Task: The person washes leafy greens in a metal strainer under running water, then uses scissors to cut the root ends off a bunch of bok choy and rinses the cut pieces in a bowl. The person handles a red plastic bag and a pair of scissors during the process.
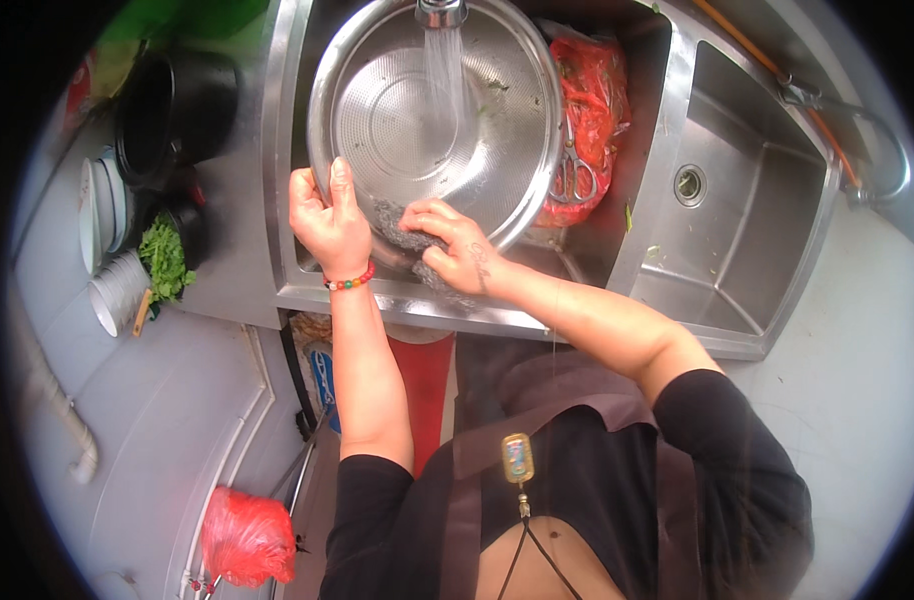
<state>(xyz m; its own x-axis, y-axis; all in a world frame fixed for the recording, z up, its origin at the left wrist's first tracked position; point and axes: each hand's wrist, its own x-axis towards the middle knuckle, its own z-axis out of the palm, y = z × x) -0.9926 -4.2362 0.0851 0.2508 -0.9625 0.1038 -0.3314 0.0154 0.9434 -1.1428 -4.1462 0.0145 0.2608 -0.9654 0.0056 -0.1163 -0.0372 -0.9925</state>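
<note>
Water runs from a metal faucet into a large perforated steel basin, with dark green bits scattered on its inner surface. My left hand grips the basin's near left rim, thumb on top, with a beaded bracelet at the wrist. In my right hand is a grey steel-wool scourer, pressed at the basin's near rim; part of it shows below my fingers. The basin sits over the left sink compartment. To its right, a pair of scissors rests on a red plastic bag.
The right sink compartment holds a drain and a few scraps. At left stand a black pot, plates, stacked white bowls and leafy greens. A red plastic bag hangs lower left.
</note>
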